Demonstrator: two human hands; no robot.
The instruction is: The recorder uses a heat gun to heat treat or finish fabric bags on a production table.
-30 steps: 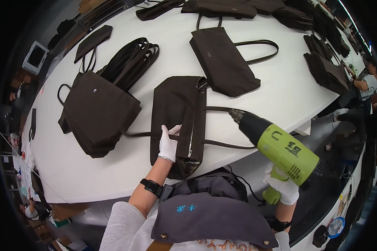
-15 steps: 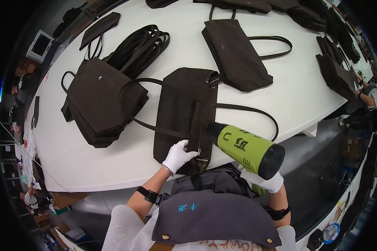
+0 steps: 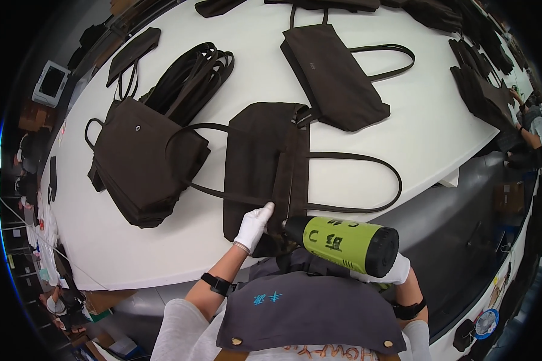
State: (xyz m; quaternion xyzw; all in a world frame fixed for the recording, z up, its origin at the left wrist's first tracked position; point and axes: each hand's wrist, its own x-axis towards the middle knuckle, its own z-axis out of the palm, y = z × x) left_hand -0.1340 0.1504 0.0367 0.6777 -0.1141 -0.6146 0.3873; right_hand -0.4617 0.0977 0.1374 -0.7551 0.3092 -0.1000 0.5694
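Observation:
A dark brown handbag (image 3: 256, 144) lies in front of me, its zipped opening to the right and a strap loop spread on each side. My left hand (image 3: 254, 227), in a white glove, is closed on the bag's near part, thumb and fingers pinching the fabric beside the opening. In my gloved right hand (image 3: 394, 271) is a green and black heat gun (image 3: 343, 243). Its black nozzle points left at the bag's near end, close to my left hand. The heat gun's body hides most of my right fingers and the grip.
A stack of brown bags (image 3: 144, 156) with bundled straps (image 3: 193, 81) lies to the left on the white table (image 3: 132, 259). Another brown bag (image 3: 337, 78) lies beyond. More dark bags (image 3: 482, 87) are at the far right, near another person's arm (image 3: 527, 137). The table's edge curves before me.
The heat gun has come down toward me, its nozzle now at the bag's near end. My left hand has shifted slightly and its thumb now points forward. The right strap shows more fully.

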